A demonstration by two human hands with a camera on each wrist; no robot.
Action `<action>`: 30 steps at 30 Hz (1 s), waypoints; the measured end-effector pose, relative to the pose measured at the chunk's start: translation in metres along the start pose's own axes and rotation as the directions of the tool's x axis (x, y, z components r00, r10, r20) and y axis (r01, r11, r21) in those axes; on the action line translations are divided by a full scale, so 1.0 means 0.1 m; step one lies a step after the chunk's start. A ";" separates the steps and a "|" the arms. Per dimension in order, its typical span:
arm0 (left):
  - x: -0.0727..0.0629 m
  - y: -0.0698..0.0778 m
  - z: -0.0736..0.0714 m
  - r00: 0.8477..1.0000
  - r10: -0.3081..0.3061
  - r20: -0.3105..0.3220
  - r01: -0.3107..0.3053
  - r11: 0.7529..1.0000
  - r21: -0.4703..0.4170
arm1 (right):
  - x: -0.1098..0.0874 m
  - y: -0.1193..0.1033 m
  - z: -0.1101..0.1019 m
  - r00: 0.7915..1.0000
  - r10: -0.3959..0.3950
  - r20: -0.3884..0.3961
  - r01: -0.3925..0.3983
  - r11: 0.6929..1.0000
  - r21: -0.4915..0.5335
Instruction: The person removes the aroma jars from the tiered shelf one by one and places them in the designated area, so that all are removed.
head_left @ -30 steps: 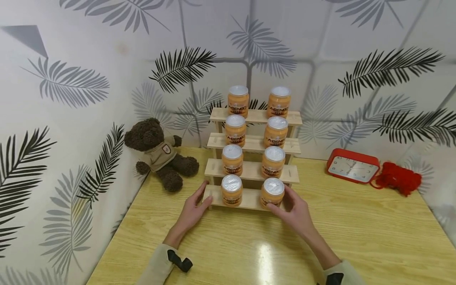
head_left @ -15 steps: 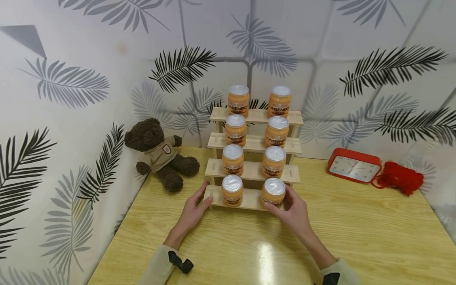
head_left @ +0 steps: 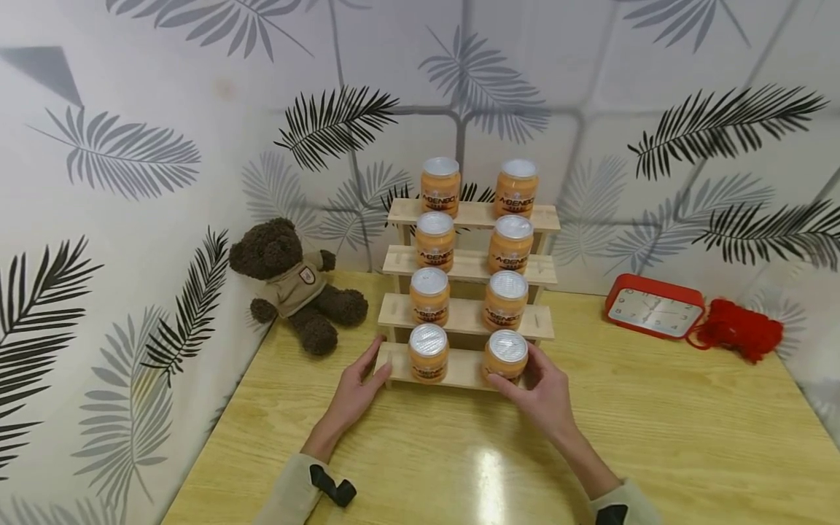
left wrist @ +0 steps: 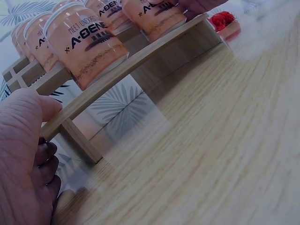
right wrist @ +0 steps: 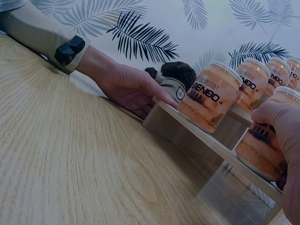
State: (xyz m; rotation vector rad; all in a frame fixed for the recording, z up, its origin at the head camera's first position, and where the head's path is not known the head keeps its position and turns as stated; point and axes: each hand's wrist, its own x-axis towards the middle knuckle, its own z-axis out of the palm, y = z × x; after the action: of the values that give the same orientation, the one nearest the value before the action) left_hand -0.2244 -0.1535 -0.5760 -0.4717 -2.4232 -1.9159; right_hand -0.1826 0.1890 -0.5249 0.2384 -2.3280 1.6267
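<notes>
A four-step wooden display stand stands on the table, with two orange jars with silver lids on each step. My left hand grips the left end of the lowest step; in the left wrist view its thumb lies on the board's edge and the other fingers curl beneath. My right hand holds the right jar of the lowest step, thumb across its front and fingers round its far side. That jar sits on the board. Beside it, the left jar of this step is untouched.
A brown teddy bear in a beige shirt sits left of the stand against the patterned wall. To the right are a red alarm clock and a bundle of red yarn. The pale wooden table extends in front.
Hands, jars and stand keep their places. The head view has shifted very slightly.
</notes>
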 end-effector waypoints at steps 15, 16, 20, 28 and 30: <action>0.00 -0.01 0.01 1.000 -0.006 -0.012 0.006 1.000 -0.011 | -0.07 0.02 -0.11 1.000 -0.002 -0.015 0.001 0.998 -0.062; -0.01 -0.01 0.01 1.000 -0.008 -0.015 0.008 1.000 -0.012 | -0.07 0.02 -0.13 1.000 -0.002 -0.015 0.001 0.998 -0.065; -0.01 0.00 0.00 1.000 -0.012 -0.020 0.012 1.000 -0.009 | -0.09 0.01 -0.20 1.000 -0.002 -0.025 0.001 0.997 -0.072; 0.01 0.01 0.01 1.000 0.019 -0.004 -0.019 1.000 -0.016 | -0.16 0.01 -0.41 0.998 -0.008 -0.060 0.003 0.997 -0.073; 0.01 0.01 0.01 1.000 0.017 -0.004 -0.017 1.000 -0.018 | -0.17 0.02 -0.46 0.997 -0.017 -0.073 0.011 0.997 -0.075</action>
State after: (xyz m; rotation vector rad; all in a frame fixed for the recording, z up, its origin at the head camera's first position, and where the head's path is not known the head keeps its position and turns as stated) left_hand -0.2248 -0.1520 -0.5753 -0.4870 -2.3936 -1.9310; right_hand -0.1605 0.2321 -0.5176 0.1756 -2.3215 1.5124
